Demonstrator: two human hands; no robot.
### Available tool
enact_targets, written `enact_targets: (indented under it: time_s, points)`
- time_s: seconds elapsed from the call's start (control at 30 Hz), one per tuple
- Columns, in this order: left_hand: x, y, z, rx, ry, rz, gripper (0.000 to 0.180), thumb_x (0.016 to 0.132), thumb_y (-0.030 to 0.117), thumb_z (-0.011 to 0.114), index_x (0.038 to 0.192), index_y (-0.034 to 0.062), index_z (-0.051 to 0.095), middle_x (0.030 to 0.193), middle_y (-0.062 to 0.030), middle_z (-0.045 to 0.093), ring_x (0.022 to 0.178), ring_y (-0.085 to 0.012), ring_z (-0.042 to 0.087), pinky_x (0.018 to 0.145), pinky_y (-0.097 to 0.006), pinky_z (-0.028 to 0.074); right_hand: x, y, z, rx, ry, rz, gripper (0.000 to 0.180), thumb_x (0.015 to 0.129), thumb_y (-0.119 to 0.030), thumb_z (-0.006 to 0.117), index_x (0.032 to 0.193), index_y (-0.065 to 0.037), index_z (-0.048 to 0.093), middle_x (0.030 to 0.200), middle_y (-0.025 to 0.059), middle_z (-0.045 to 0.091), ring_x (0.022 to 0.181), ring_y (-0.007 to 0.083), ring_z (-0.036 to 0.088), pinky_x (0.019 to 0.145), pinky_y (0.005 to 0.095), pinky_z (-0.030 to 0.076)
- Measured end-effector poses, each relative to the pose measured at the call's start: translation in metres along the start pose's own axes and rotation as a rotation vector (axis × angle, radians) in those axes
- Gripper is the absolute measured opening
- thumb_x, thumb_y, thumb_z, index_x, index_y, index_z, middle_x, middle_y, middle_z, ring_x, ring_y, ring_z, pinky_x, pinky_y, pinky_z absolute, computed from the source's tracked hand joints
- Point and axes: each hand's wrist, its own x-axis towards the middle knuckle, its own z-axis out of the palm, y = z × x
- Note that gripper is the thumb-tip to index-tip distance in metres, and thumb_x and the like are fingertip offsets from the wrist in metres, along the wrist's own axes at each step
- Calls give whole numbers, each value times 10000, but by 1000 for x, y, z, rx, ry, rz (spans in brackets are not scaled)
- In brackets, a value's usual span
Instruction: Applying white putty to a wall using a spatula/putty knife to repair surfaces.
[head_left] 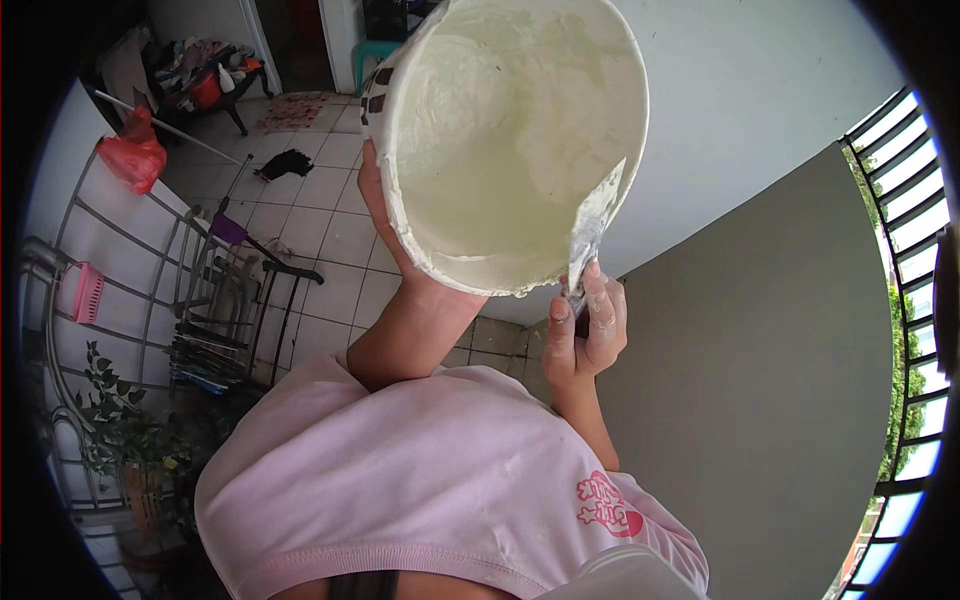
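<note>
A white bucket (600, 60) is tipped toward me, its inside coated with pale, creamy putty (490, 200). More of the putty clings unevenly to the rim. My left hand (376, 205) supports the bucket from its left side and underneath. Only part of that hand shows, since the bucket hides most of its fingers. At the bucket's lower right rim, my right hand (592, 325) grips a putty knife (592, 225) with fingers closed round its handle. The putty knife's blade points up, smeared with putty, and lies against the rim. White smears mark the right fingers.
A grey-and-white wall (750, 330) rises close on my right, beside a barred window (905, 250). To the left stand a metal rack (235, 300), a potted plant (130, 420) and a hanging red bag (135, 155). A black cloth (286, 164) lies on the tiled floor (330, 190).
</note>
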Motion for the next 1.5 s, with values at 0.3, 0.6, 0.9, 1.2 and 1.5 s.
enact_targets:
  time_s: [0.3, 0.6, 0.9, 1.2, 1.5]
  points:
    - [10, -20, 8, 26, 8, 18, 612, 986, 623, 406, 1403, 194, 532, 1403, 18, 538, 1242, -206, 539, 1009, -406, 466, -35, 5, -14, -126, 41, -85, 468, 811, 20, 746, 1264, 35, 632, 978, 203, 683, 772, 297, 640, 657, 347, 532]
    - [19, -18, 29, -119, -27, -28, 573, 993, 595, 422, 1386, 197, 546, 1378, 26, 560, 1225, -198, 552, 997, -395, 474, -70, 21, -58, -284, 16, 39, 463, 881, -79, 757, 1303, 35, 605, 936, 167, 675, 717, 258, 596, 601, 317, 487]
    - [26, -24, 40, 167, -87, 45, 549, 1005, 464, 495, 1381, 65, 520, 1287, -106, 624, 1188, -255, 596, 1027, -409, 464, 69, -15, -178, 194, -466, 415, 391, 1026, -115, 560, 1357, 92, 541, 1093, 276, 694, 650, 220, 672, 516, 295, 529]
    - [22, -24, 23, 64, -69, -66, 554, 1010, 481, 482, 1383, 74, 528, 1303, -97, 619, 1186, -263, 594, 1033, -415, 454, 112, -5, -161, 161, -904, 596, 429, 982, 80, 501, 1409, 47, 526, 1194, 282, 675, 625, 201, 683, 496, 303, 540]
    - [18, -24, 13, 86, 44, -80, 597, 987, 511, 504, 1392, 73, 520, 1309, -92, 614, 1205, -257, 577, 1035, -413, 447, 83, -20, -120, 806, -632, 1197, 408, 1013, -58, 505, 1398, 78, 519, 725, 223, 635, 469, 233, 590, 371, 315, 442]
